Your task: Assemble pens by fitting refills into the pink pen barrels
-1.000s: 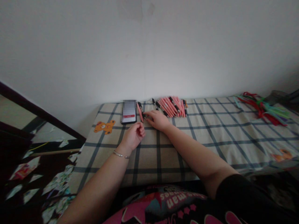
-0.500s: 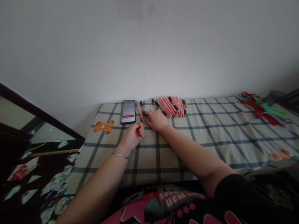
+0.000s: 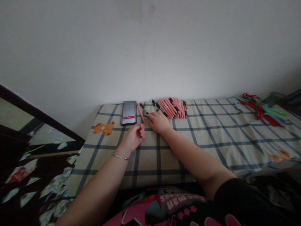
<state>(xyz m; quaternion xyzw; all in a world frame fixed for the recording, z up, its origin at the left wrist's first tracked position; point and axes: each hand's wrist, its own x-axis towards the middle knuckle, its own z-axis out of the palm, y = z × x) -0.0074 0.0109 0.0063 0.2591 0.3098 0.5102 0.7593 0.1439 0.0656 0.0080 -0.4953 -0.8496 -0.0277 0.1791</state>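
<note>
My left hand [image 3: 135,136] rests on the checked cloth, below the phone, with its fingers curled in and nothing visible in them. My right hand [image 3: 159,122] lies palm down to its right, fingers stretched out and nothing seen gripped. Its fingertips are at a small black pen part [image 3: 147,113]; whether they touch it I cannot tell. Just left of those fingertips lies a single pink pen barrel [image 3: 141,113], with a black grip piece [image 3: 142,106] beside it. Behind and right of the right hand is a pile of pink pens with black parts [image 3: 172,107].
A phone [image 3: 129,113] with a lit, partly blurred screen lies left of the pen barrel. Red, green and blue strips [image 3: 263,110] are heaped at the right. The table stands against a wall [image 3: 150,56]. Paper scraps [image 3: 56,188] litter the floor at left.
My right hand has shifted slightly right, away from the single pink barrel, and its fingers look flatter. My left hand has hardly moved.
</note>
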